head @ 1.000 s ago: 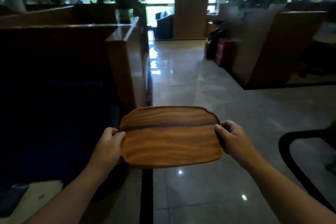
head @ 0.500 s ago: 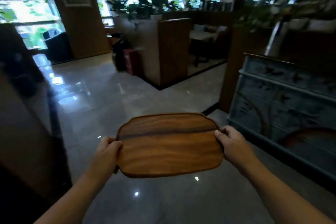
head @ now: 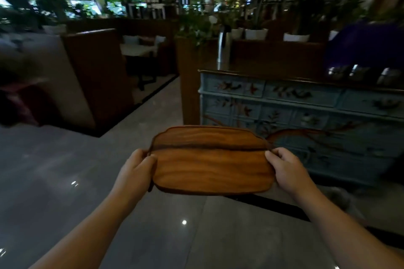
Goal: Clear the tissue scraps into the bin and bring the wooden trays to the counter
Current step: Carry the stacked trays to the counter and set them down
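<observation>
both bare forearms reach forward from the bottom edge. left hand [head: 136, 171] is clamped on the left end of the wooden tray [head: 213, 160], thumb on top, the other fingers hidden under the edge. right hand [head: 286, 169] grips the right end the same way, thumb on the top face near the dark grain stripe. tray sits between the two hands, held flat and roughly level in the air, top face bare, a dark band running along its length. whether more than one tray is stacked there cannot be told. below the hands and tray is a glossy grey tiled floor [head: 65, 181] with small light reflections. just beyond the right hand stands a pale blue painted cabinet [head: 306, 102] with drawers and bird and branch motifs, its dark top [head: 251, 70] carrying a tall metal flask [head: 223, 47] and, further right, some blurred glassware. beyond the left hand, well apart, is a brown booth partition [head: 96, 72] with a table and cushions behind it. farthest off, potted plants [head: 253, 17] in white pots, more greenery and bright windows, all blurred.
</observation>
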The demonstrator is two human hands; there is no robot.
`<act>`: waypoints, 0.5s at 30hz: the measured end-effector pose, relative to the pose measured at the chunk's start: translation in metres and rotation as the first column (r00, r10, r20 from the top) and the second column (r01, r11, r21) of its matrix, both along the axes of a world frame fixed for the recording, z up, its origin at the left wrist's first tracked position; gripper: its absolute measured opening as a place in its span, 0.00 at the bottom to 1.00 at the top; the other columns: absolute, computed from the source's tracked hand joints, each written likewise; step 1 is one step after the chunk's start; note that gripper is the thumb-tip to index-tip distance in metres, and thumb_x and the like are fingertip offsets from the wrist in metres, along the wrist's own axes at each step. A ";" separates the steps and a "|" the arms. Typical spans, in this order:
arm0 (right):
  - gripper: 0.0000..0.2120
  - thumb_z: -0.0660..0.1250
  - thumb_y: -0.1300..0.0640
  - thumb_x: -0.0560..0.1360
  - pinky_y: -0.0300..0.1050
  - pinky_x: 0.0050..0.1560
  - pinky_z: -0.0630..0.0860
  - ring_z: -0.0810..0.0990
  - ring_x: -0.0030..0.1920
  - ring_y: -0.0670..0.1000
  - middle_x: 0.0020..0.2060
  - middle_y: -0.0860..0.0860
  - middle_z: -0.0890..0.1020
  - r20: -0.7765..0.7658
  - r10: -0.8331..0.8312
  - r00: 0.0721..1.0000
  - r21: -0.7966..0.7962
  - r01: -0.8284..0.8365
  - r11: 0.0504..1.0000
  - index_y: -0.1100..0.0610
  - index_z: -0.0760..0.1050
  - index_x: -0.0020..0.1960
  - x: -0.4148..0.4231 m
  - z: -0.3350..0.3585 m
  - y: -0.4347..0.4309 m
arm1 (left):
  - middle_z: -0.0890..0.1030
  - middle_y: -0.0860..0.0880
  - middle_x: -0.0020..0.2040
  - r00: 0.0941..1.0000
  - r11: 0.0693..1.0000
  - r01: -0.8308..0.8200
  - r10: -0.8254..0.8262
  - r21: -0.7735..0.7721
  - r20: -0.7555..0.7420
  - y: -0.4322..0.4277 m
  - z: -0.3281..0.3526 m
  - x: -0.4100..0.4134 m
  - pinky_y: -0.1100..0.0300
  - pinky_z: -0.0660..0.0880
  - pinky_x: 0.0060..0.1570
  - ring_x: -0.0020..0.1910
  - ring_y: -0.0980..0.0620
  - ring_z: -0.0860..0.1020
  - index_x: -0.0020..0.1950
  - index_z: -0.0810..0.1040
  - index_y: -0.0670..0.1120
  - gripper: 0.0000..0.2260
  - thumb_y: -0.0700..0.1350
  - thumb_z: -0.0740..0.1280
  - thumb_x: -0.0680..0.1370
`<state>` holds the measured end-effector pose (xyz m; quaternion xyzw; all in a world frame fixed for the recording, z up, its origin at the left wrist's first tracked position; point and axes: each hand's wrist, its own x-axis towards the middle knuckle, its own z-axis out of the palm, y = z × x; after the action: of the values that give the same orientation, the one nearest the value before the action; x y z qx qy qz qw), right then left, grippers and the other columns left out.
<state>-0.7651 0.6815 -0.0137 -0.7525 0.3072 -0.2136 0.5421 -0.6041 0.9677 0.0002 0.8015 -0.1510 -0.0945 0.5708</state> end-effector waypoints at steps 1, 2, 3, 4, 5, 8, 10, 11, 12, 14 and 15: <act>0.11 0.61 0.50 0.80 0.46 0.32 0.70 0.77 0.33 0.52 0.34 0.52 0.77 0.010 -0.026 1.000 0.014 0.026 1.000 0.55 0.74 0.44 0.001 0.002 -0.005 | 0.76 0.43 0.35 0.999 0.999 0.036 -0.036 0.001 0.006 -0.011 0.003 0.010 0.56 0.72 0.24 0.26 0.51 0.75 0.47 0.74 0.50 0.06 0.49 0.60 0.77; 0.10 0.61 0.50 0.80 0.45 0.32 0.71 0.78 0.34 0.51 0.36 0.52 0.79 0.026 -0.053 0.998 0.033 0.052 0.998 0.54 0.75 0.45 0.002 0.003 -0.010 | 0.76 0.45 0.34 0.997 0.997 0.072 -0.072 -0.004 0.010 -0.025 0.006 0.020 0.57 0.72 0.24 0.26 0.52 0.75 0.47 0.75 0.50 0.06 0.49 0.60 0.77; 0.08 0.62 0.50 0.79 0.43 0.33 0.73 0.80 0.36 0.51 0.40 0.51 0.80 0.050 -0.081 0.995 0.056 0.078 0.995 0.53 0.76 0.47 0.005 0.004 -0.018 | 0.76 0.46 0.34 0.994 0.994 0.110 -0.110 -0.014 0.017 -0.042 0.009 0.032 0.57 0.71 0.25 0.26 0.53 0.75 0.47 0.75 0.50 0.06 0.50 0.60 0.77; 0.07 0.62 0.50 0.79 0.42 0.35 0.75 0.82 0.39 0.50 0.43 0.51 0.82 0.073 -0.095 0.993 0.077 0.089 0.993 0.52 0.76 0.48 0.006 0.004 -0.024 | 0.77 0.46 0.35 0.991 0.991 0.132 -0.132 -0.018 0.027 -0.055 0.011 0.038 0.56 0.71 0.26 0.28 0.52 0.75 0.47 0.75 0.51 0.07 0.50 0.60 0.77; 0.06 0.63 0.50 0.79 0.41 0.36 0.77 0.83 0.41 0.48 0.46 0.50 0.82 0.090 -0.110 0.990 0.086 0.102 0.991 0.50 0.77 0.49 0.008 0.005 -0.032 | 0.77 0.47 0.35 0.988 0.988 0.154 -0.153 -0.025 0.033 -0.071 0.013 0.045 0.56 0.71 0.28 0.29 0.53 0.75 0.48 0.76 0.51 0.07 0.51 0.60 0.77; 0.06 0.65 0.50 0.78 0.47 0.45 0.79 0.83 0.48 0.50 0.50 0.50 0.83 0.144 -0.170 0.975 0.096 0.157 0.983 0.49 0.77 0.52 0.014 0.004 -0.062 | 0.77 0.46 0.35 0.973 0.974 0.223 -0.221 -0.037 0.063 -0.124 0.018 0.064 0.61 0.72 0.23 0.26 0.56 0.75 0.48 0.75 0.51 0.07 0.51 0.59 0.78; 0.08 0.64 0.49 0.78 0.52 0.49 0.79 0.82 0.50 0.52 0.51 0.51 0.83 0.164 -0.217 0.962 0.086 0.206 0.975 0.50 0.77 0.53 0.018 0.001 -0.090 | 0.77 0.46 0.34 0.964 0.965 0.257 -0.253 -0.044 0.083 -0.161 0.022 0.075 0.62 0.72 0.22 0.25 0.57 0.75 0.47 0.76 0.51 0.07 0.50 0.59 0.78; 0.08 0.64 0.48 0.78 0.51 0.49 0.79 0.82 0.50 0.51 0.51 0.51 0.83 0.165 -0.241 0.956 0.071 0.232 0.970 0.50 0.78 0.53 0.020 0.001 -0.106 | 0.76 0.47 0.34 0.957 0.959 0.279 -0.274 -0.042 0.093 -0.181 0.023 0.081 0.59 0.72 0.24 0.26 0.55 0.75 0.46 0.76 0.51 0.08 0.51 0.59 0.78; 0.08 0.64 0.47 0.78 0.51 0.48 0.79 0.82 0.49 0.51 0.50 0.50 0.83 0.165 -0.262 0.951 0.060 0.255 0.965 0.49 0.78 0.52 0.022 -0.001 -0.120 | 0.76 0.48 0.33 0.951 0.954 0.297 -0.293 -0.034 0.098 -0.197 0.023 0.085 0.56 0.72 0.27 0.28 0.53 0.75 0.46 0.76 0.51 0.08 0.52 0.59 0.78; 0.09 0.62 0.46 0.78 0.52 0.47 0.79 0.82 0.48 0.51 0.49 0.50 0.84 0.174 -0.308 0.935 0.061 0.302 0.951 0.49 0.78 0.51 0.030 -0.006 -0.156 | 0.76 0.49 0.36 0.940 0.944 0.328 -0.324 -0.022 0.104 -0.235 0.020 0.099 0.55 0.71 0.34 0.33 0.51 0.75 0.48 0.75 0.52 0.09 0.54 0.58 0.78; 0.09 0.62 0.45 0.78 0.53 0.46 0.79 0.82 0.48 0.52 0.48 0.50 0.84 0.173 -0.329 0.928 0.066 0.322 0.944 0.48 0.78 0.50 0.036 -0.009 -0.176 | 0.76 0.50 0.37 0.936 0.941 0.338 -0.335 -0.017 0.107 -0.256 0.019 0.107 0.55 0.71 0.35 0.34 0.51 0.75 0.49 0.75 0.53 0.09 0.54 0.58 0.78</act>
<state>-0.7288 0.5059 -0.0227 -0.6586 0.3807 -0.3627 0.5383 -0.4971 0.7115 0.0191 0.7574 -0.3166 -0.1470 0.5518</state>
